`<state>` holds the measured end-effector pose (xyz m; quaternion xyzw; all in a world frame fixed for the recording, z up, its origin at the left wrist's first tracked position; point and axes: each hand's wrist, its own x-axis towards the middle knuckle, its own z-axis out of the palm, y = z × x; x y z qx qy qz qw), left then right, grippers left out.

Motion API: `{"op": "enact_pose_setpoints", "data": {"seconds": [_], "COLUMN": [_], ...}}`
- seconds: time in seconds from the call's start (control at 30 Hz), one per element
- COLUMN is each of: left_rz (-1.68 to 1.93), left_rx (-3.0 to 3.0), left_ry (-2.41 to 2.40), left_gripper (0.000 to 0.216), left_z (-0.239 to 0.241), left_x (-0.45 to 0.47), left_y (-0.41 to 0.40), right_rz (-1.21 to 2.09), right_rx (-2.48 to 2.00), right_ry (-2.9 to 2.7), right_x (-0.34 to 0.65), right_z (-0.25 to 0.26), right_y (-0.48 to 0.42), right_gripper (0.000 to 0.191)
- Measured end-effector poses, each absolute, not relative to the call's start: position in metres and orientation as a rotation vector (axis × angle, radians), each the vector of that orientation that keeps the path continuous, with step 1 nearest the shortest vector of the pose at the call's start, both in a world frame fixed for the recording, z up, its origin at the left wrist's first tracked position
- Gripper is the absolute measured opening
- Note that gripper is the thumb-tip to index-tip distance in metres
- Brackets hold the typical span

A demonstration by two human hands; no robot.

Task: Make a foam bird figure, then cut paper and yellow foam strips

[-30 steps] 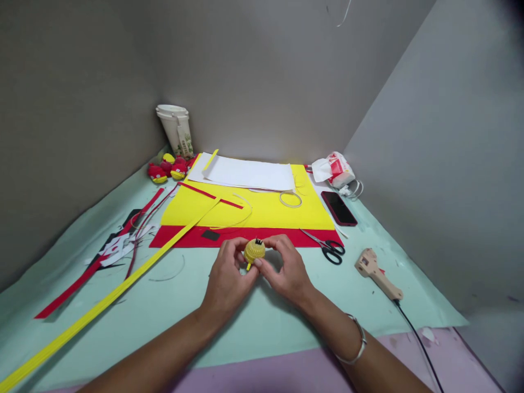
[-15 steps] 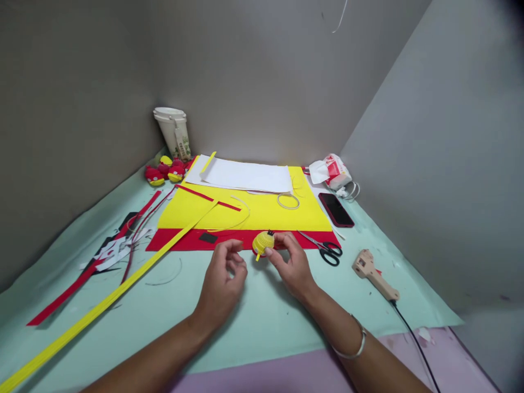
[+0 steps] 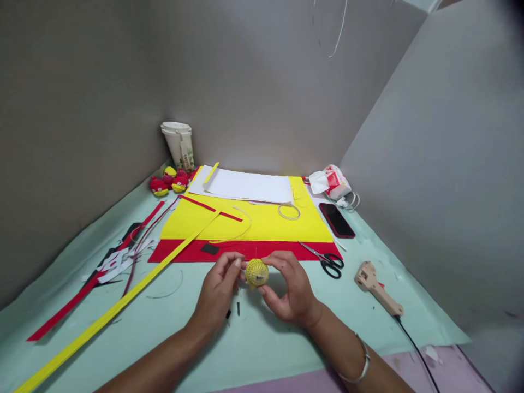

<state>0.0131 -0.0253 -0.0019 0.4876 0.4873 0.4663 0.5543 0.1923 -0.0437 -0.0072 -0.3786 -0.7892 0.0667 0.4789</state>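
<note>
A small ball-shaped figure of coiled yellow paper [image 3: 256, 274] is held above the near part of the table, a greyish patch facing me. My right hand [image 3: 292, 286] grips it from the right, forefinger on top and thumb below. My left hand [image 3: 221, 284] is closed at its left side, thumb pressed to forefinger and the other fingertips against or very near the ball. What the left pinch holds, if anything, is hidden. Below the ball, a short dark strip [image 3: 238, 309] and a small black piece [image 3: 228, 314] lie on the pale green cover.
Scissors [image 3: 327, 262], a glue gun [image 3: 379, 289] and a phone [image 3: 337, 220] lie on the right. Yellow paper strips [image 3: 123, 300] run along the left. Yellow sheet [image 3: 192, 221], white paper [image 3: 249, 185], red-and-yellow figures [image 3: 159, 186] and a cup [image 3: 179, 144] stand farther back.
The yellow figure has been turned, so its greyish patch faces me and its black points no longer show. My left hand has closed in against its side. The view has tilted slightly up.
</note>
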Motion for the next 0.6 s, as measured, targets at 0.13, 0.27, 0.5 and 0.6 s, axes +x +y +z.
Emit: {"op": "enact_pose_setpoints", "data": {"seconds": [0.13, 0.27, 0.5, 0.6], "left_rz": [1.071, 1.05, 1.085, 1.094], "left_rx": [1.167, 1.185, 1.195, 1.199], "left_ry": [1.137, 1.099, 1.102, 1.112], "left_gripper": [0.033, 0.041, 0.039, 0.037], "left_z": [-0.0018, -0.0044, -0.002, -0.0001], "left_x": [0.0117, 0.0097, 0.0098, 0.0101], "left_y": [-0.0259, -0.0259, -0.0256, -0.025], "right_rz": [0.125, 0.071, 0.047, 0.053], "right_rx": [-0.92, -0.898, -0.89, -0.911], "right_ry": [-1.961, -2.007, -2.026, -2.021], "right_x": [0.1916, 0.1907, 0.1902, 0.1901], "right_z": [-0.0101, -0.01, -0.0103, -0.0103], "right_y": [-0.043, -0.0423, -0.0408, -0.0409], "right_gripper": [0.052, 0.053, 0.053, 0.051]}}
